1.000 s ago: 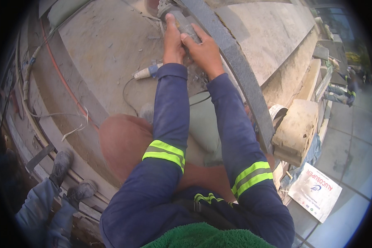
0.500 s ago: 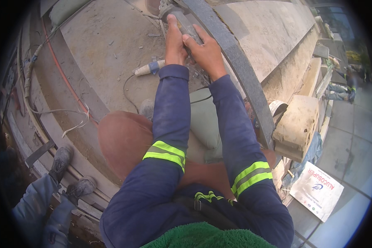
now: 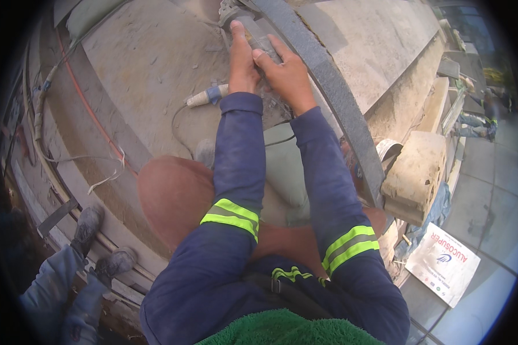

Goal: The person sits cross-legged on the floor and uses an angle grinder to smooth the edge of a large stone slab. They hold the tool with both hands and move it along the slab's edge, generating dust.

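Both hands are wrapped round a dusty grey angle grinder (image 3: 260, 40) at the top of the view, its head pointing away from me. My left hand (image 3: 243, 66) grips its left side, thumb stretched along the body. My right hand (image 3: 289, 76) closes on the body from the right. The grinder's head lies beside the far part of a long, curved grey stone slab (image 3: 334, 92); whether its disc touches the stone cannot be made out. Below my left wrist, a white and blue cable connector (image 3: 207, 96) lies on the dusty ground.
A pale green sack (image 3: 285, 172) lies between my forearms. To the right are a yellowish block (image 3: 417, 175), a bucket (image 3: 387, 149) and a printed white board (image 3: 443, 264). An orange hose (image 3: 89, 103) and cables run along the left. Another person's shoes (image 3: 114, 261) stand at lower left.
The grinder and both hands have barely shifted, still closed on it. The area round the grinder's head looks hazier. The view has moved very slightly.
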The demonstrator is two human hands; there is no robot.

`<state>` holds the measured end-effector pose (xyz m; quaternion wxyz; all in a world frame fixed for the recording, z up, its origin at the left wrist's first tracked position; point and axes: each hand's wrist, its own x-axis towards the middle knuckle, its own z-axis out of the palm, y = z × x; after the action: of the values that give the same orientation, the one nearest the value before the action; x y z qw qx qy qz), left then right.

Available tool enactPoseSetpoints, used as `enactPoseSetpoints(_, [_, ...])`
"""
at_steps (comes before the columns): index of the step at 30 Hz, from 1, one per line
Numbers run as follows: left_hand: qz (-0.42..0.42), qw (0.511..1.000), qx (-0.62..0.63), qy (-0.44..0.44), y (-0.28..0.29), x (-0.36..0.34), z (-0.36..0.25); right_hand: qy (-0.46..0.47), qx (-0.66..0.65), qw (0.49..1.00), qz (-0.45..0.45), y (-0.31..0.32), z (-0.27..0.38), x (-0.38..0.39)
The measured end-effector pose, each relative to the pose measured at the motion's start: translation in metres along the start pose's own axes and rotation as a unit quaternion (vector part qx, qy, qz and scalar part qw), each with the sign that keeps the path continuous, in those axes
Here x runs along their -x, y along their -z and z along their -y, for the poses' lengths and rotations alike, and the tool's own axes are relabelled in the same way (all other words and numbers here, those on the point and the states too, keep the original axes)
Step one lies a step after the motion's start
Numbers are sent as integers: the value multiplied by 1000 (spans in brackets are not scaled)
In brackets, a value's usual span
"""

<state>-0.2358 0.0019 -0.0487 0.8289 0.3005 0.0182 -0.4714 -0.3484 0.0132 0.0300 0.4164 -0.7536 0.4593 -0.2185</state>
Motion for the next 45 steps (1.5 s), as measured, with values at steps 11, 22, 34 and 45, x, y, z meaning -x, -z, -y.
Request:
enactPoseSetpoints(11, [-1,999,-32,3,1,-31,-7,40,39,998,-27,-12,-12,-34])
enactPoseSetpoints(22, [-8,999,-36,-1,-3,-6,-9,-12,23,1000,3,-7,-5,-14])
enactPoseSetpoints(34, [13,1000,-28,-3,-7,21,-5,16,28,999,-4,2,-13,7])
enactPoseSetpoints(45, [10,1000,-11,17,-1,21,4,-5,22,1000,1,4,-12,16])
